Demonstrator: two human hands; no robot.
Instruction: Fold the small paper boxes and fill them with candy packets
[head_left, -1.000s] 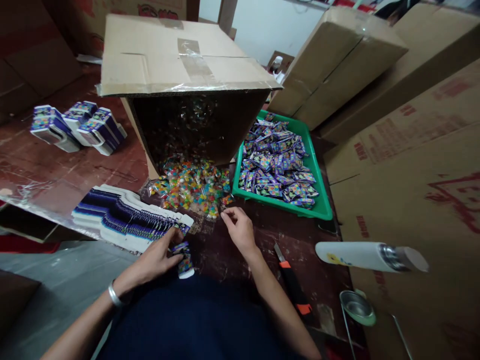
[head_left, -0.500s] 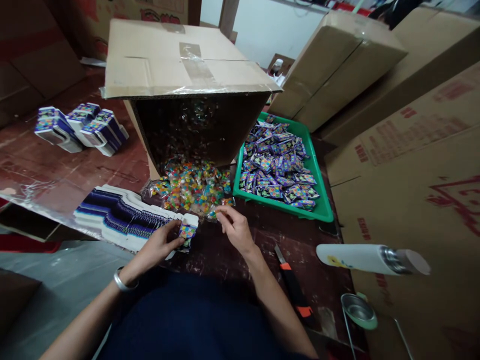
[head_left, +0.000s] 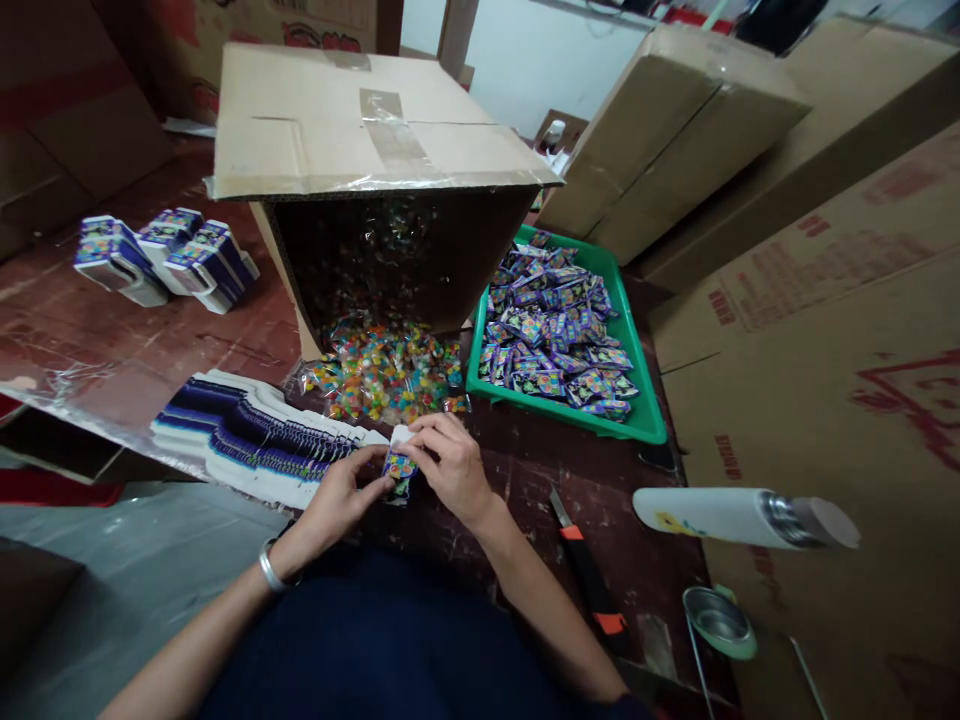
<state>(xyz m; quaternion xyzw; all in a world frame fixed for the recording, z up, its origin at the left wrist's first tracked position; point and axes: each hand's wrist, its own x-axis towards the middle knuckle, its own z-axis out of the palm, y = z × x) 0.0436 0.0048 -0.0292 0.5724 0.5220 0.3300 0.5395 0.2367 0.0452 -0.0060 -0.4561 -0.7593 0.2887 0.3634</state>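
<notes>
My left hand [head_left: 346, 497] pinches a small printed purple box [head_left: 399, 466] upright between thumb and fingers. At the box's white top flap, my right hand [head_left: 450, 462] is closed, its thumb and fingertips pressed together; whether a candy packet is still between them is hidden. To the left lies a long row of flattened purple-and-white boxes [head_left: 255, 435], close beside my left hand. Just beyond my hands, small clear packets of coloured candies [head_left: 386, 370] spill from a big cardboard box [head_left: 322, 120] lying on its side.
A green tray [head_left: 652, 415] holds many purple printed sachets [head_left: 555, 330]. Several filled-out purple boxes [head_left: 210, 262] stand at the left. A utility knife [head_left: 589, 580] with its blade out lies right of my right arm, near a white flask [head_left: 712, 517]. Large cartons [head_left: 840, 400] line the right side.
My right hand has moved left from the candy pile, where it pinched a small candy packet, to the top of the box. My left hand has shifted slightly right, carrying the box off the row.
</notes>
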